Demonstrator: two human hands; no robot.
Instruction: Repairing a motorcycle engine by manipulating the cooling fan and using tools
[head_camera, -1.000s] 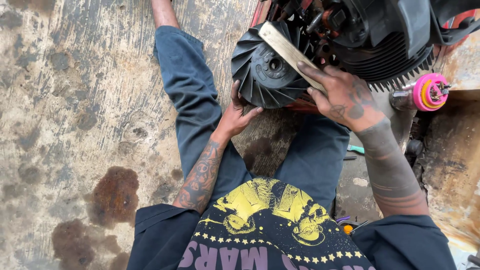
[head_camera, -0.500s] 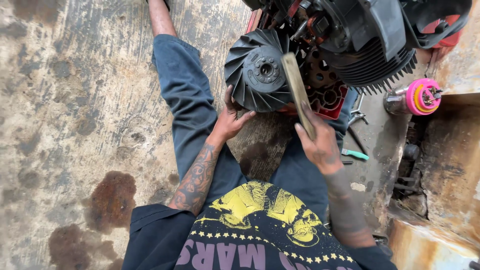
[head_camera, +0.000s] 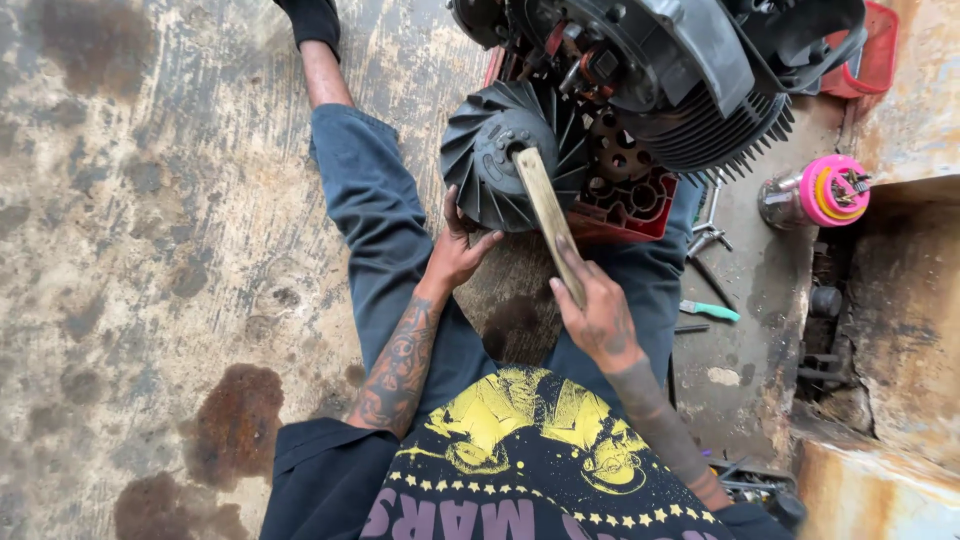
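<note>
Hands worked on a small engine (head_camera: 660, 90) that stood on a stained concrete floor (head_camera: 130, 250), close to the floor's far edge, between the outstretched legs of a person seated there in dark blue trousers. The view looked down from the person's head.

The left hand (head_camera: 457, 250) was partly open, its fingers spread and curled against the lower rim of a black finned fan wheel (head_camera: 500, 160) on the near side of the engine, seemingly to keep the wheel from turning; it closed around nothing. The right hand (head_camera: 597, 320) was closed around the lower end of a flat wooden stick (head_camera: 548, 220). The stick rose at a slant from that hand, and its top end rested on the hub at the middle of the fan wheel, as if set there to press or tap.

Behind the wheel sat a red perforated part (head_camera: 630, 200) and the engine's black cooling fins. Toward the floor's right edge lay a pink and yellow spool on a metal can (head_camera: 825, 190), a wrench (head_camera: 705, 235) and a green-handled tool (head_camera: 712, 311). A red basket (head_camera: 875, 55) stood near the far right corner, partly hidden by the engine.
</note>
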